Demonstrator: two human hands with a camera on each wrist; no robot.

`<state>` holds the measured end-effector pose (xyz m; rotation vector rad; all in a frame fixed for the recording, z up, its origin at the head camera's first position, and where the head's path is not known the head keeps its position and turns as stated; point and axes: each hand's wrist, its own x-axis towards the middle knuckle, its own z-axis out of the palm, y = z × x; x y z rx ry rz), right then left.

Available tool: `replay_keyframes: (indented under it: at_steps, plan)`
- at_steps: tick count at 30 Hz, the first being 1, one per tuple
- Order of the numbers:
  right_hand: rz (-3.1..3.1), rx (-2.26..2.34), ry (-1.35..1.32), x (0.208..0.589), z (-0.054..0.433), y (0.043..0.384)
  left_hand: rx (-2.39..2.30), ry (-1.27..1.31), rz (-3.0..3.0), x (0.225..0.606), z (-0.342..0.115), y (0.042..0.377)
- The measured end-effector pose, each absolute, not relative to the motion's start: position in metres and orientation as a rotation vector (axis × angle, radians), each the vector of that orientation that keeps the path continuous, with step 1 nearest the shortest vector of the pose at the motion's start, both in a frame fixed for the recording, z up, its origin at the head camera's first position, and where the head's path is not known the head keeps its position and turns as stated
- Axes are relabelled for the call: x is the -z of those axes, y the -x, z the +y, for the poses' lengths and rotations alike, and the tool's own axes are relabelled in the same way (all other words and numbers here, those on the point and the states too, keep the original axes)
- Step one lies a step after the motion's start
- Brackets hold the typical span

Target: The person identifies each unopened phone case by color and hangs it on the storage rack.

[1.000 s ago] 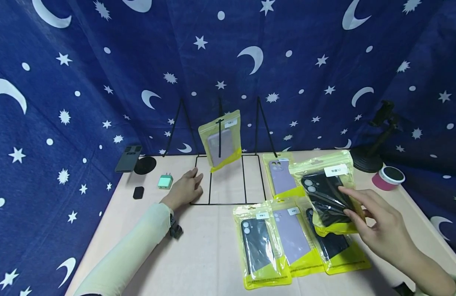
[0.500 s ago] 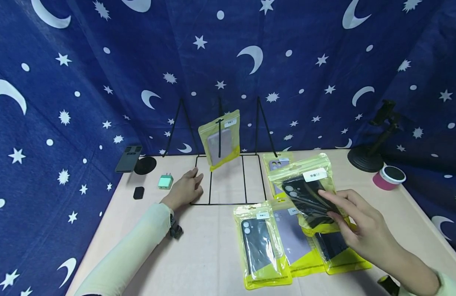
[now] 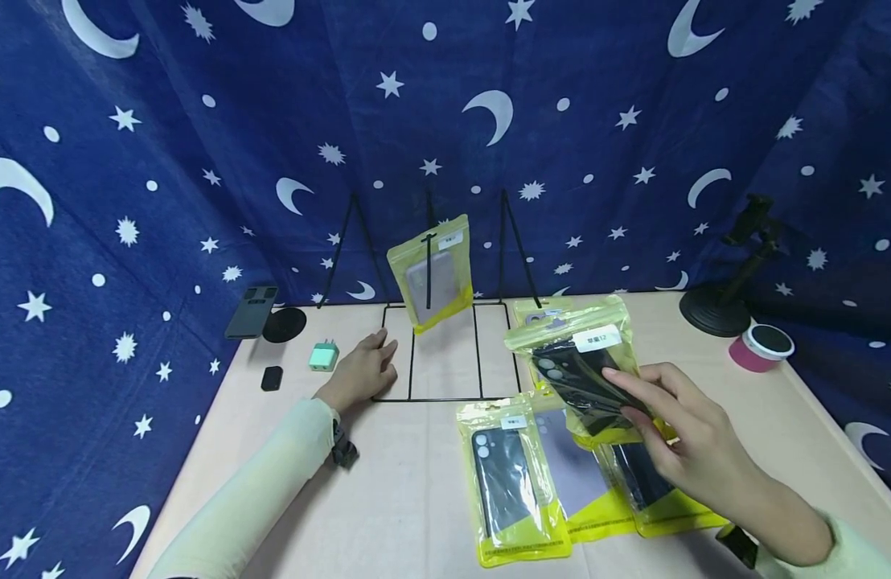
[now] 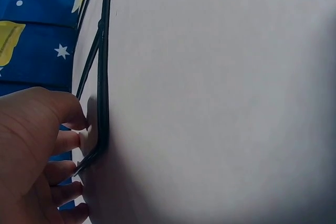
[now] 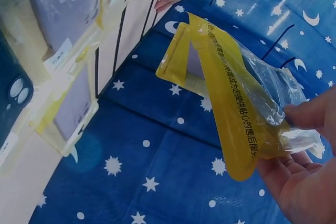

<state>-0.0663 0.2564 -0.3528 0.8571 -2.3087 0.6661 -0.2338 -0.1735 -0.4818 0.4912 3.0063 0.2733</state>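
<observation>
My right hand [image 3: 699, 438] pinches a clear-and-yellow pouch [image 3: 583, 362] holding a black phone case, between thumb and fingers. It is held tilted above other packaged cases. In the right wrist view its yellow printed end faces the camera. My left hand [image 3: 362, 370] rests at the left side of the black wire display rack's base [image 3: 445, 399]. In the left wrist view its loosely bent fingers [image 4: 67, 141] lie beside the rack's corner. From the rack's middle hook hangs a pouch [image 3: 454, 299] with a lilac phone case.
Several packaged cases lie at front right, among them a black one [image 3: 505, 482] and a lilac one [image 3: 572, 474]. Left stand a phone [image 3: 252, 312] on a round base, a mint charger [image 3: 323, 355] and a small black piece [image 3: 271, 378]. Right are a black stand [image 3: 715, 310] and a pink tub [image 3: 760, 349].
My right hand has moved left and slightly up with the pouch, toward the rack, and the pouch has tilted further. My left hand stays where it was.
</observation>
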Motion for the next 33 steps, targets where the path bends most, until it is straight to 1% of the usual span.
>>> replay_keyframes:
  at_steps: [8,33]
  plan:
    - [-2.322,-0.666,-0.867,0.352,0.25,0.074,-0.262,-0.45,2.992,0.482,-0.173,0.234]
    - [-2.319,-0.685,-0.885,0.354,0.243,0.092,-0.263,-0.454,2.996,0.483,-0.173,0.235]
